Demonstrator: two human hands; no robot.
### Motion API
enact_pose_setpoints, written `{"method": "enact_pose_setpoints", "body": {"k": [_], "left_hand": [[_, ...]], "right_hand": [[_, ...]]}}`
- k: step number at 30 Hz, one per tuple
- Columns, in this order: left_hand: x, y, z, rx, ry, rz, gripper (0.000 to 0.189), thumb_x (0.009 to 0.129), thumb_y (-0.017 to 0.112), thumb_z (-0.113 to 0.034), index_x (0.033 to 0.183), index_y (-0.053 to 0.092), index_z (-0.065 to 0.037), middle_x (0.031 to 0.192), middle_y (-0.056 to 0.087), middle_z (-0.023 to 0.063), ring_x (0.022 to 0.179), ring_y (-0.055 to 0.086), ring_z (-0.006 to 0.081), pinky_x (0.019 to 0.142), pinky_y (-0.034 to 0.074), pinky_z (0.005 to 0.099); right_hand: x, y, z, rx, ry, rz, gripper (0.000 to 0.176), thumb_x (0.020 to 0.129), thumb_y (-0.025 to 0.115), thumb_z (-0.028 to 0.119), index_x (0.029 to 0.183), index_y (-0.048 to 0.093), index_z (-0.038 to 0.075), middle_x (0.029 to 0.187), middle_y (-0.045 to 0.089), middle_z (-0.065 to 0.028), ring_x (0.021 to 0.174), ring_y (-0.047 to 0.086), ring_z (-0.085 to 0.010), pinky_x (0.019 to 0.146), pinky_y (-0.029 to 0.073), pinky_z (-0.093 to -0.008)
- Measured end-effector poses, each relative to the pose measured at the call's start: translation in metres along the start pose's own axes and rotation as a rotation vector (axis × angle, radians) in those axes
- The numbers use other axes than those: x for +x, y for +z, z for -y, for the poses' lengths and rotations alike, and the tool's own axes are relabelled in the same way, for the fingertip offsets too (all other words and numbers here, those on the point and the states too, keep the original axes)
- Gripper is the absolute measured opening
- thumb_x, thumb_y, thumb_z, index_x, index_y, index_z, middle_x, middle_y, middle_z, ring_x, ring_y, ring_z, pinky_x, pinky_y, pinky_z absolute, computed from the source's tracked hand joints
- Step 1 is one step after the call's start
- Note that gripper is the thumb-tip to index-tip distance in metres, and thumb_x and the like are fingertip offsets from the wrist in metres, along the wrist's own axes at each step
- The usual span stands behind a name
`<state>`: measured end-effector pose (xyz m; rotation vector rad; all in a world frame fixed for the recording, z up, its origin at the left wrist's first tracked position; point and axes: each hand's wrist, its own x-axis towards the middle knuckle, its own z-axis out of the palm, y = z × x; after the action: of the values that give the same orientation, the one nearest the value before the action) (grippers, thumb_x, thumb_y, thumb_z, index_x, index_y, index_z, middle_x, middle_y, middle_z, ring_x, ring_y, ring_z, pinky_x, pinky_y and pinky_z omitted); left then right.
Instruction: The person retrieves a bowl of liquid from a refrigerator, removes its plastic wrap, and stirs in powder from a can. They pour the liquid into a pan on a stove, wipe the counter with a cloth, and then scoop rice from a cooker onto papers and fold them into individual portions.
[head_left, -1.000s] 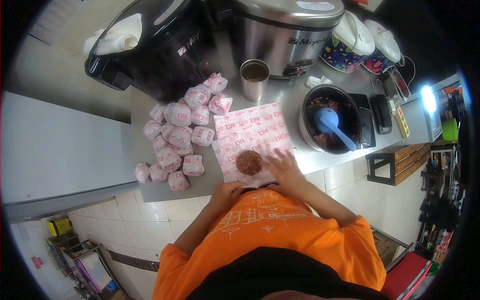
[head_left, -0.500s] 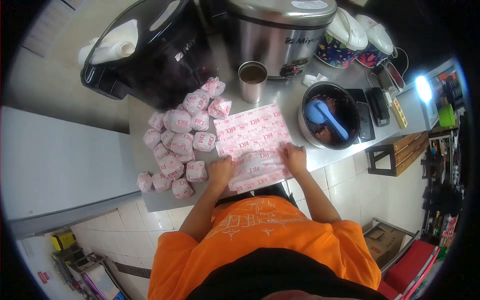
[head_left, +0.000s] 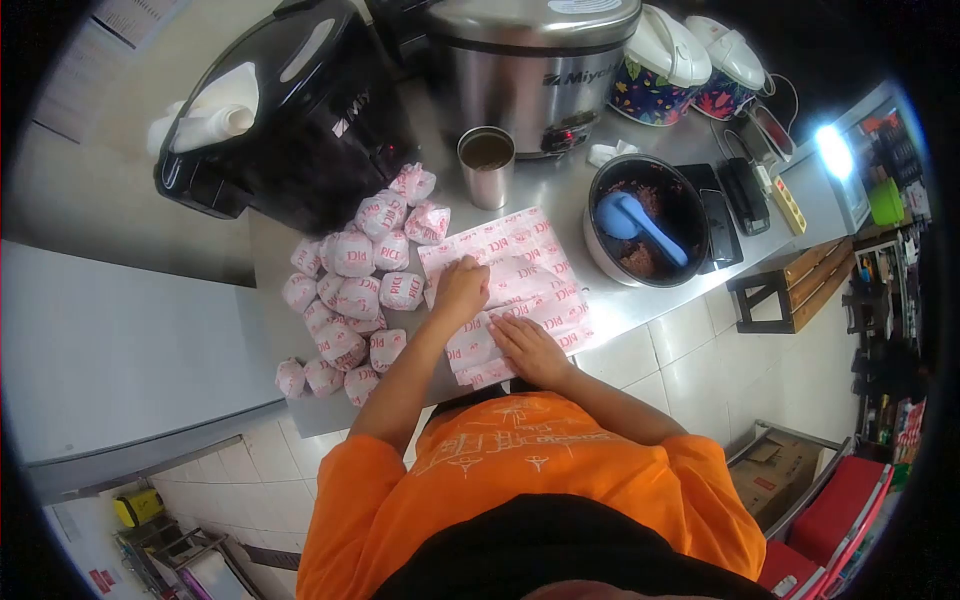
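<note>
A stack of white wrapper papers with pink print (head_left: 535, 250) lies on the steel counter (head_left: 560, 185). The top sheet is folded over what lay on it, forming a wrapped bundle (head_left: 495, 320) near the counter's front edge; its filling is hidden. My left hand (head_left: 462, 288) grips the folded paper at the bundle's far left side. At the near side, my right hand (head_left: 528, 348) presses down on the paper.
Several wrapped parcels (head_left: 350, 290) are piled left of the papers. A steel cup (head_left: 487, 165) stands behind them. To the right, a dark pot of brown filling (head_left: 650, 250) holds a blue scoop (head_left: 630, 222). A steel rice cooker (head_left: 530, 60) and a black cooker (head_left: 300, 110) line the back.
The brown patty lying bare on the top sheet has been covered by folded paper. My left hand moved up onto the fold; my right hand came down toward the front edge.
</note>
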<state>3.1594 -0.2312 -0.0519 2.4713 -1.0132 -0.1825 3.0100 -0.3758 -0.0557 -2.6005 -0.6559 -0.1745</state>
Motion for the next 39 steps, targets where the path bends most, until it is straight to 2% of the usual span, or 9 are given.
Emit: {"method": "enact_pose_setpoints", "body": {"k": [7, 9, 15, 22, 26, 29, 32, 34, 39], "left_hand": [[-0.003, 0.005, 0.0, 0.181, -0.255, -0.138, 0.034, 0.069, 0.064, -0.014, 0.099, 0.05, -0.006, 0.084, 0.057, 0.0156, 0.087, 0.054, 0.0321, 0.077, 0.043, 0.0423], [0.004, 0.01, 0.004, 0.096, -0.45, 0.196, 0.034, 0.071, 0.065, -0.019, 0.1, 0.053, -0.006, 0.093, 0.059, 0.013, 0.091, 0.056, 0.0303, 0.078, 0.044, 0.0401], [-0.016, -0.02, -0.024, -0.085, 0.1, -0.054, 0.013, 0.076, 0.055, -0.011, 0.085, 0.056, -0.001, 0.089, 0.059, 0.0129, 0.079, 0.059, 0.0331, 0.069, 0.046, 0.0433], [-0.087, 0.023, -0.06, -0.032, -0.098, 0.048, 0.023, 0.074, 0.055, -0.003, 0.096, 0.058, 0.0, 0.101, 0.059, 0.0128, 0.091, 0.059, 0.0275, 0.076, 0.049, 0.0373], [-0.107, 0.027, -0.08, -0.041, -0.048, -0.192, 0.032, 0.073, 0.055, -0.003, 0.105, 0.057, 0.0, 0.114, 0.055, 0.0164, 0.104, 0.055, 0.0274, 0.086, 0.047, 0.0349], [-0.11, 0.031, -0.083, 0.03, -0.024, -0.235, 0.035, 0.073, 0.053, -0.004, 0.108, 0.055, 0.002, 0.12, 0.051, 0.0169, 0.11, 0.051, 0.0288, 0.091, 0.044, 0.0354], [-0.111, 0.044, -0.085, 0.082, -0.038, -0.275, 0.04, 0.073, 0.052, -0.008, 0.112, 0.052, 0.001, 0.117, 0.052, 0.0146, 0.108, 0.05, 0.0306, 0.09, 0.041, 0.0426], [-0.114, 0.05, -0.083, 0.089, -0.088, -0.274, 0.042, 0.072, 0.054, -0.009, 0.113, 0.051, 0.001, 0.115, 0.052, 0.0145, 0.108, 0.049, 0.0312, 0.09, 0.041, 0.0424], [-0.136, 0.054, -0.076, -0.195, -0.327, -0.379, 0.044, 0.07, 0.059, -0.005, 0.113, 0.05, 0.002, 0.108, 0.052, 0.0154, 0.099, 0.051, 0.0327, 0.09, 0.041, 0.0416]], "right_hand": [[-0.003, 0.005, -0.006, 0.092, -0.049, -0.066, 0.053, 0.072, 0.053, 0.006, 0.124, 0.043, 0.002, 0.123, 0.045, -0.0144, 0.117, 0.041, -0.0288, 0.099, 0.034, -0.0398], [-0.005, 0.006, -0.006, 0.086, -0.043, -0.071, 0.054, 0.071, 0.053, 0.005, 0.124, 0.043, 0.003, 0.123, 0.045, -0.0145, 0.118, 0.041, -0.029, 0.099, 0.033, -0.0404], [-0.003, 0.002, -0.009, 0.031, -0.008, -0.028, 0.056, 0.069, 0.055, 0.005, 0.124, 0.044, 0.004, 0.125, 0.044, -0.0148, 0.118, 0.041, -0.03, 0.099, 0.032, -0.0426], [-0.008, 0.004, -0.039, 0.318, 0.172, 0.168, 0.03, 0.074, 0.061, 0.021, 0.095, 0.056, 0.0, 0.082, 0.059, -0.02, 0.08, 0.056, -0.0368, 0.071, 0.044, -0.042], [-0.031, -0.004, -0.072, -0.003, 0.415, 0.403, 0.034, 0.078, 0.058, 0.037, 0.073, 0.065, 0.004, 0.086, 0.06, -0.0201, 0.089, 0.055, -0.0338, 0.091, 0.031, -0.0537], [-0.034, -0.039, -0.073, -0.044, 0.342, -0.274, 0.058, 0.073, 0.058, 0.021, 0.124, 0.04, 0.0, 0.125, 0.04, -0.0239, 0.12, 0.033, -0.0389, 0.102, 0.022, -0.0522], [-0.018, -0.046, -0.042, 0.025, 0.278, -0.184, 0.054, 0.074, 0.057, 0.016, 0.123, 0.042, 0.0, 0.127, 0.04, -0.0213, 0.122, 0.035, -0.0362, 0.101, 0.024, -0.0516], [-0.009, -0.033, -0.026, 0.145, -0.172, 0.073, 0.052, 0.075, 0.056, 0.011, 0.124, 0.042, 0.002, 0.127, 0.041, -0.0191, 0.119, 0.039, -0.0339, 0.1, 0.028, -0.0499], [-0.025, -0.001, -0.065, 0.115, 0.001, 0.011, 0.042, 0.072, 0.059, 0.01, 0.113, 0.052, 0.008, 0.116, 0.052, -0.0091, 0.115, 0.045, -0.0263, 0.098, 0.033, -0.0467]]}}
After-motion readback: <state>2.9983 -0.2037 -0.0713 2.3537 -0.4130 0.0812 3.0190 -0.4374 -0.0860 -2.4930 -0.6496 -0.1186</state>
